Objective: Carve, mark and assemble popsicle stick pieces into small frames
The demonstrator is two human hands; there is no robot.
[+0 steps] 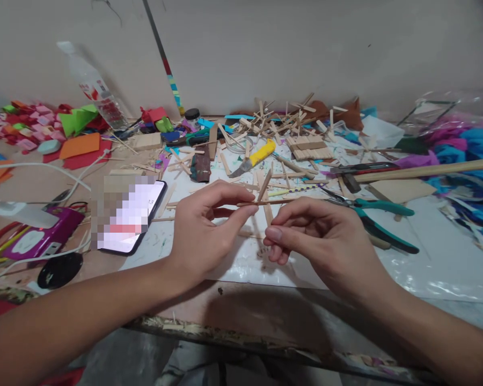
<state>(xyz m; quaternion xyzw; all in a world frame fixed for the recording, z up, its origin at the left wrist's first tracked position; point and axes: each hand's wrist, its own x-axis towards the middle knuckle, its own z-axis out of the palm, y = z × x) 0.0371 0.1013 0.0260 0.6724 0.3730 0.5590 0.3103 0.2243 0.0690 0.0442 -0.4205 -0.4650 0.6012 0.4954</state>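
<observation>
Centre of my feed: sheet, on table; above it, left hand and right hand, side by side. To my left: phone, by the sheet; disc, farther left and nearer me; bottle, behind phone, before the wall. On the sheet, beyond the hands: knife; behind that, heaped sticks. To my right: pliers, hammer behind them.
</observation>
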